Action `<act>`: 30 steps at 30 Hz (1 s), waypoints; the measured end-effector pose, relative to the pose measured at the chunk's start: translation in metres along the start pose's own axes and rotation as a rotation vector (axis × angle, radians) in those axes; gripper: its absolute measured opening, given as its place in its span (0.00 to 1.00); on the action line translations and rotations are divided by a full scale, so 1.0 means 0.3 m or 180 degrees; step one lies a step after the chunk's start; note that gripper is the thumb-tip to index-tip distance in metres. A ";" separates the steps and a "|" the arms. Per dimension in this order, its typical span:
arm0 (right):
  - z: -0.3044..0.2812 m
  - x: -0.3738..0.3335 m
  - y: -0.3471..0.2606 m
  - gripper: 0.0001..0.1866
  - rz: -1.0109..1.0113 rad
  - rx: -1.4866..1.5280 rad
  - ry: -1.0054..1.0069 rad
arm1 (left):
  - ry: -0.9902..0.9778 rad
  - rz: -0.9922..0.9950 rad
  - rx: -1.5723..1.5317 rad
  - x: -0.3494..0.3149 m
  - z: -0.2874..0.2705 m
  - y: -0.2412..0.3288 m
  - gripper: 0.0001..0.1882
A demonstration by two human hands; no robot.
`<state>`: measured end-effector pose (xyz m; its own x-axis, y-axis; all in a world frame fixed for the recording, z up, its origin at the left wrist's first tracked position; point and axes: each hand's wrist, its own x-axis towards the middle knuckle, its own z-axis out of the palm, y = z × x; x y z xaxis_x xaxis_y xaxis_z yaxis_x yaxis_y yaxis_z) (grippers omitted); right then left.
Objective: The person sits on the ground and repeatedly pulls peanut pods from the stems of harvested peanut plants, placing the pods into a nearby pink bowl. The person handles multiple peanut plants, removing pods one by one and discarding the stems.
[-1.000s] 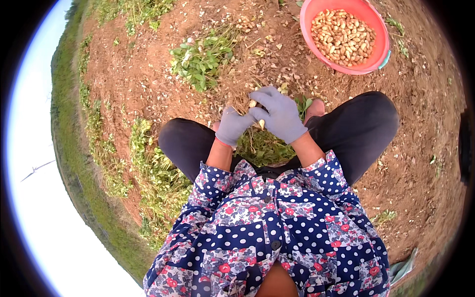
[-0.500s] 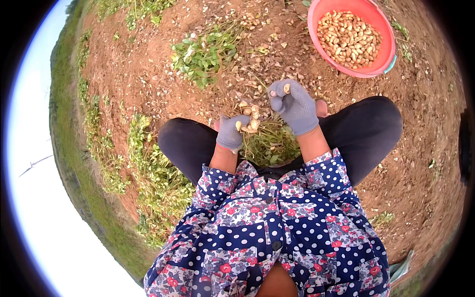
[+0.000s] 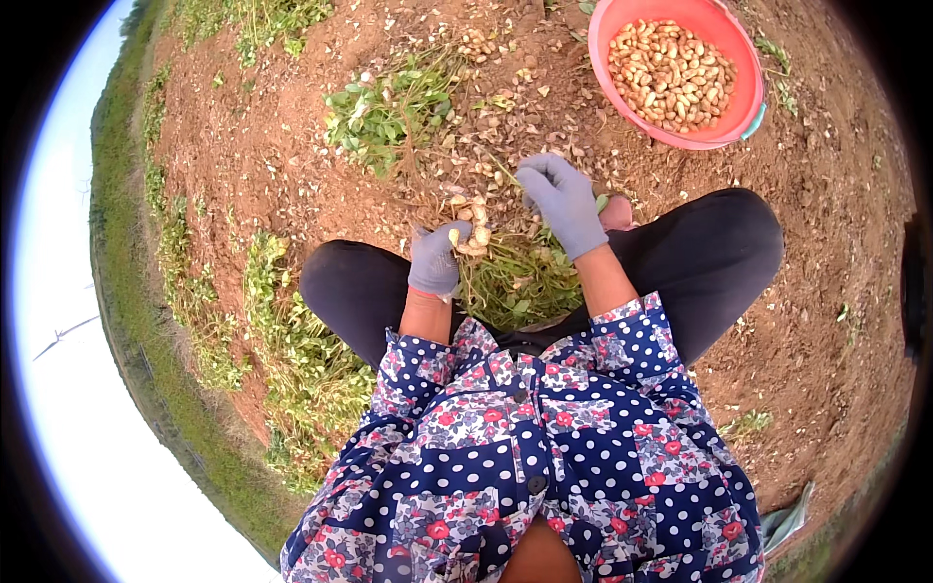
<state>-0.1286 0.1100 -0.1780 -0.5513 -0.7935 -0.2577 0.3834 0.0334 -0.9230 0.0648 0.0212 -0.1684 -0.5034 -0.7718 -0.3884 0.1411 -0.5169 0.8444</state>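
Note:
My left hand (image 3: 434, 260), in a grey knitted glove, is closed round a cluster of peanuts (image 3: 474, 233); the pale pods stick out past the thumb. To its right and slightly farther away, my gloved right hand (image 3: 564, 204) has its fingers curled in. A thin peanut plant stem (image 3: 503, 171) runs out from those fingers toward the far left, and a green leaf shows by the wrist side. Its fingertips are partly hidden. Between my legs, below both hands, lies a heap of peanut plants (image 3: 520, 282) with green and yellowish stalks.
A pink bucket (image 3: 601, 73) holding many picked peanuts (image 3: 675, 78) stands at the far right. Another pulled plant (image 3: 389, 117) lies ahead on the reddish soil. More leafy plants (image 3: 311, 360) line the left side. My crossed legs (image 3: 705, 243) flank the heap.
My right hand has turned over, and the pod seen at its fingertips is out of sight. The left hand keeps its peanut cluster. The whole view has shifted slightly.

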 end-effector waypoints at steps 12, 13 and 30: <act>-0.159 0.399 0.580 0.11 0.2087 0.1975 0.2557 | 0.0688 0.0260 0.0113 0.055 0.048 -0.001 0.20; -0.210 0.451 0.627 0.12 0.1921 0.1844 0.2683 | 0.0697 0.0329 0.0074 0.060 0.031 -0.010 0.21; -0.701 0.772 0.687 0.17 0.1365 -0.1556 0.3096 | 0.1371 -0.0171 -0.0029 0.087 0.015 0.033 0.28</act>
<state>-0.3329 0.0609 -0.4881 -0.8620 0.1321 -0.4894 0.4666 0.5839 -0.6643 0.0493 -0.0025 -0.1684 -0.1088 -0.8268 -0.5519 0.1328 -0.5623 0.8162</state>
